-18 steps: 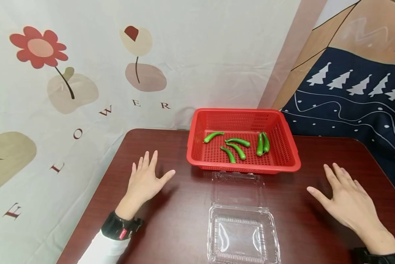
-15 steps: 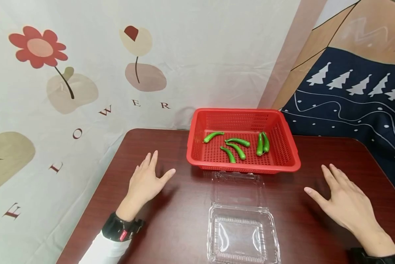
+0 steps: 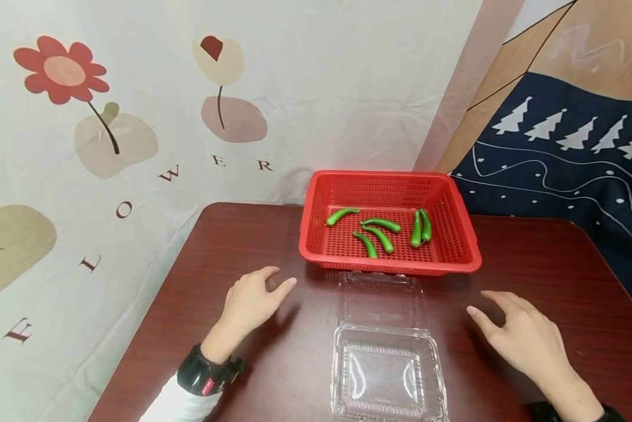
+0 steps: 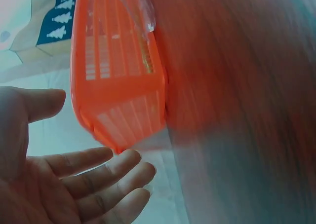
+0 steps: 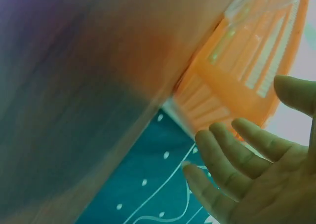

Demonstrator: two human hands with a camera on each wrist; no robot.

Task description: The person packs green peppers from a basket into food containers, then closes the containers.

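Several green chili peppers lie spread over the floor of a red plastic basket at the back of the table. In front of it a clear plastic clamshell box stands with its lid folded back toward the basket. My left hand hovers left of the lid, thumb apart from loosely bent fingers, holding nothing. To the right of the box my right hand is also in the air, fingers relaxed and nothing in it. Both wrist views show the palms with bare fingers, the basket beyond them.
The dark red-brown table ends at a pale cloth printed with flowers and letters. On the right hangs a dark blue cloth with white trees. The basket's raised walls stand around the peppers.
My left hand has moved right and its fingers have bent more. The right hand has moved left and nearer to me, its fingers bending too. Basket, peppers and box stay put.
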